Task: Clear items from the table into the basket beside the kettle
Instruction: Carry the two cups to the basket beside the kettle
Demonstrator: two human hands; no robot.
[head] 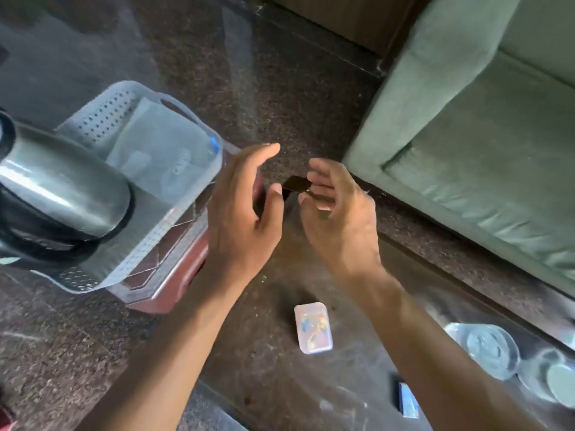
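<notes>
The pale grey perforated basket (102,115) sits beside the steel kettle (62,194) at the left and holds a clear plastic bag (161,150). Just right of the basket, both my hands hover above the glass table (264,368). My right hand (339,222) pinches a small black object (295,183) in its fingertips. My left hand (242,213) has its fingers spread, and its thumb touches the object's left end. Part of the object is hidden by the fingers. A small pink patterned case (312,328) lies on the table below my hands.
The basket rests partly on a red box (174,275). At the lower right stand a glass bowl (488,346), another glass item (560,381) and a small blue box (408,399). A green sofa (466,135) borders the table's right side.
</notes>
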